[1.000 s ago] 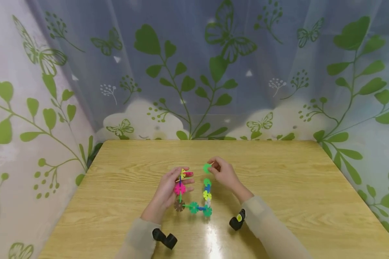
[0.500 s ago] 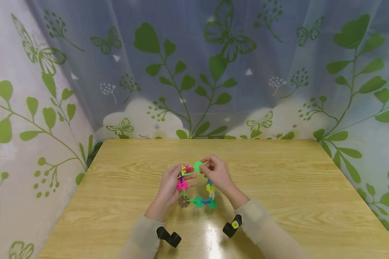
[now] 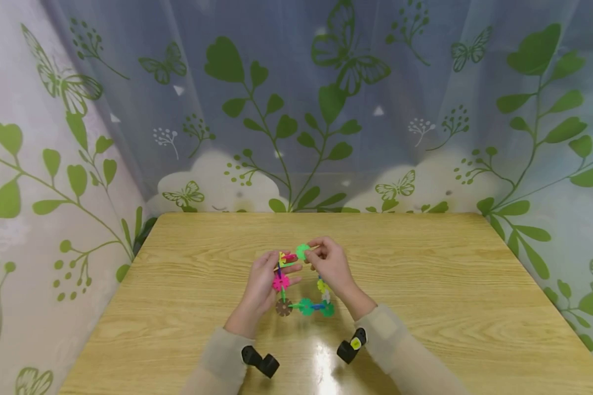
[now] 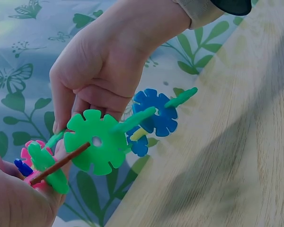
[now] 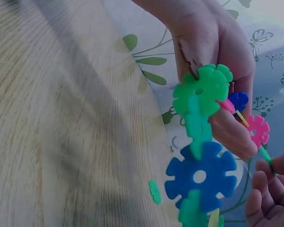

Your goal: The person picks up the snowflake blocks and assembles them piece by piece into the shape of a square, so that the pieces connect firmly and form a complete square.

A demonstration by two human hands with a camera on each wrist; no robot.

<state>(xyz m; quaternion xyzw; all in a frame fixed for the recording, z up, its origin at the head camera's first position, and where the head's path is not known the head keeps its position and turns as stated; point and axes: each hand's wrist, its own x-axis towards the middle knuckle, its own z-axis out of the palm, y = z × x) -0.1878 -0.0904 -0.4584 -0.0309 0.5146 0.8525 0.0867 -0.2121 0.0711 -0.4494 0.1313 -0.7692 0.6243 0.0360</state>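
Plastic snowflake discs are joined into a bent chain, with a brown disc (image 3: 284, 307) and a blue-green disc (image 3: 305, 306) along its lower run. My left hand (image 3: 261, 281) pinches the chain's upper left part by a yellow disc (image 3: 283, 260), its other fingers extended behind. My right hand (image 3: 333, 267) pinches a bright green disc (image 3: 302, 252), seen edge-on in the right wrist view. There, it appears to touch the rim of a pink disc (image 5: 258, 128). The chain's right side is partly hidden behind my right hand in the head view. A blue disc (image 5: 217, 166) hangs nearest the right wrist camera.
A wooden table (image 3: 415, 252) lies under both hands. Behind and beside it hangs a curtain (image 3: 296, 126) printed with leaves and butterflies. Black wrist cameras (image 3: 260, 362) sit on both sleeves, below the chain in the head view.
My right hand has moved left with the green disc, up to the pink disc by my left fingers. The left hand and chain have shifted slightly right.
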